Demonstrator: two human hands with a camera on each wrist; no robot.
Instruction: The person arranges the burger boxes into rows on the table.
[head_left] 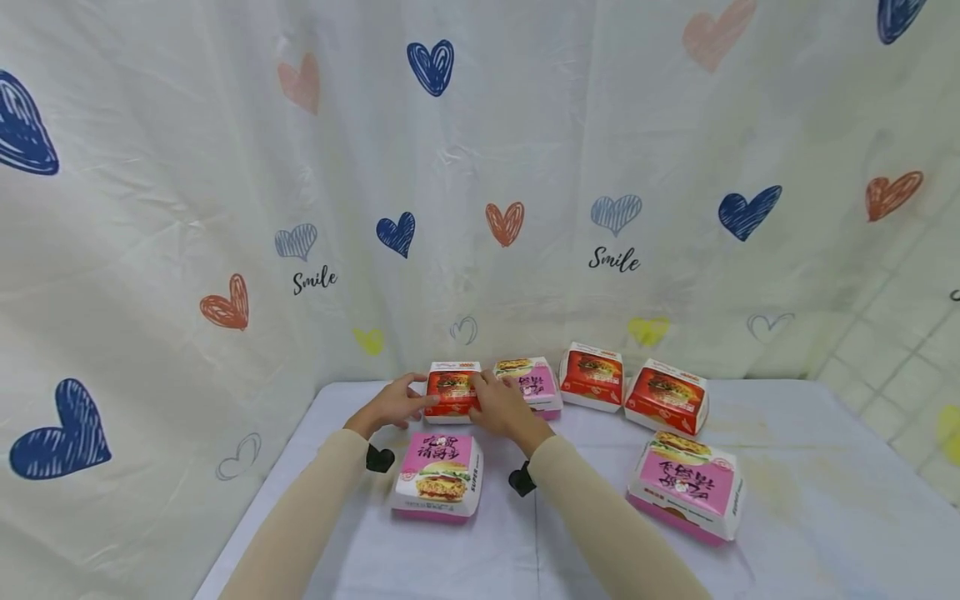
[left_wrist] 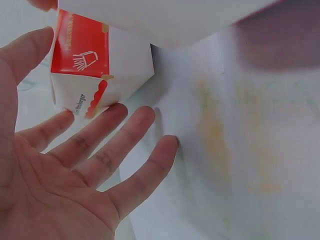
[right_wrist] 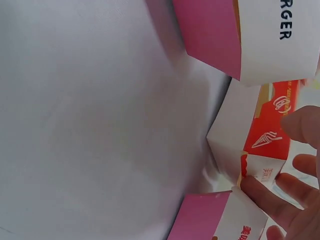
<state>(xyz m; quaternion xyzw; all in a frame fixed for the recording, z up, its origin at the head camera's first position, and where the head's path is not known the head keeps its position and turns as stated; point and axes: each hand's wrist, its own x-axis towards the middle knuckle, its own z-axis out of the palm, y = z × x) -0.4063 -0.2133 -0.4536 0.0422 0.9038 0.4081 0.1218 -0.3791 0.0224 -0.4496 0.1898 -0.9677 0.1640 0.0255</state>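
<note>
At the back of the table, a red and white burger box [head_left: 453,392] sits between the two hands. On its left side, my left hand [head_left: 396,403] has its fingertips at the box wall; the left wrist view shows those fingers spread and nearly straight. My right hand [head_left: 501,407] is at the opposite side, fingertips on the box and fingers loosely extended in the right wrist view. Just behind the right hand stands a pink and white burger box [head_left: 542,385], partly covered by it. Another pink burger box [head_left: 438,473] lies in front, between the forearms.
Two more red burger boxes [head_left: 592,377] stand to the right along the back, side by side. A third pink burger box [head_left: 686,483] sits nearer the front right. White cloth covers the table [head_left: 795,517], and a heart-printed curtain [head_left: 525,125] hangs behind it.
</note>
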